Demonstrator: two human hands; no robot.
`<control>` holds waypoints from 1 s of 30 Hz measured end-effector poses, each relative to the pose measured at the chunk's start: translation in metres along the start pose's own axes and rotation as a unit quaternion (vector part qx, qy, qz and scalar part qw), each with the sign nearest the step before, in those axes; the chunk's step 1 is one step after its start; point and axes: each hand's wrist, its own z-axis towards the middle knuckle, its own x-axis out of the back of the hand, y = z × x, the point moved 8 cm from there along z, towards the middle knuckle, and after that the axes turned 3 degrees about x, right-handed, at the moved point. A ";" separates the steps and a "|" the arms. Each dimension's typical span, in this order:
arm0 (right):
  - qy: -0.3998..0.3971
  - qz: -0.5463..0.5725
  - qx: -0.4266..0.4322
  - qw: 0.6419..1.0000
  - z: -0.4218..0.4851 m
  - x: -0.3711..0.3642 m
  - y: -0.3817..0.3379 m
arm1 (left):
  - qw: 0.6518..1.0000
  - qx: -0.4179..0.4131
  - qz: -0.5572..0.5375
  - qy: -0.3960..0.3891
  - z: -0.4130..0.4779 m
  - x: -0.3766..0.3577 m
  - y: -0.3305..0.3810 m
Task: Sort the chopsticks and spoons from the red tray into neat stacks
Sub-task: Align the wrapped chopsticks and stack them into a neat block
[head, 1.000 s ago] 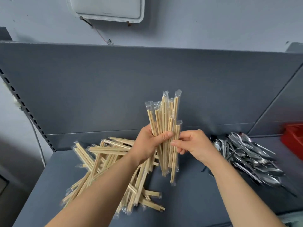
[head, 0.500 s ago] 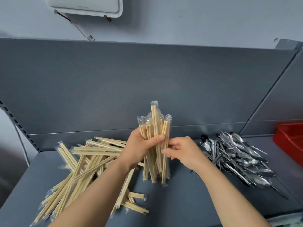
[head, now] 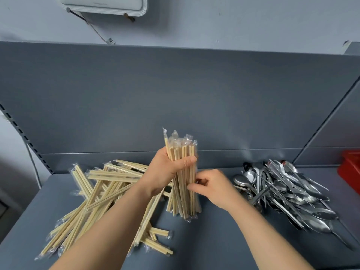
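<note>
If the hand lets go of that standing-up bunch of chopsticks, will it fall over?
Probably. The bundle of wrapped chopsticks stands on its ends on the grey shelf, upright only because the left hand grips it and the right hand steadies it. The clear wrappers look slick, so the sticks would likely slide apart and fan out.

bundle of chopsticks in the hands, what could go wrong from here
1. The bundle stands upright on the shelf, and the left hand grips only its upper part; the lower ends splay, so pairs may slip out.
2. The loose pile lies right beside it, so strays could mix back in.
3. The right hand works near the spoons and might knock them.
</note>
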 end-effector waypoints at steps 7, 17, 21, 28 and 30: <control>-0.006 0.072 -0.017 0.997 0.003 -0.008 0.010 | 0.998 0.029 -0.002 -0.056 0.008 -0.005 -0.002; -0.021 0.103 -0.057 0.993 -0.001 -0.018 0.029 | 0.997 0.049 0.066 0.005 0.007 -0.004 -0.032; -0.033 0.103 -0.059 0.992 -0.002 -0.020 0.029 | 0.997 0.041 0.065 0.015 0.004 -0.005 -0.033; -0.044 0.155 -0.021 0.987 0.012 -0.028 -0.001 | 0.985 -0.006 0.049 0.168 0.000 0.048 -0.006; -0.040 0.131 -0.016 0.990 0.019 -0.035 -0.014 | 0.976 -0.028 0.046 0.211 -0.009 0.074 0.005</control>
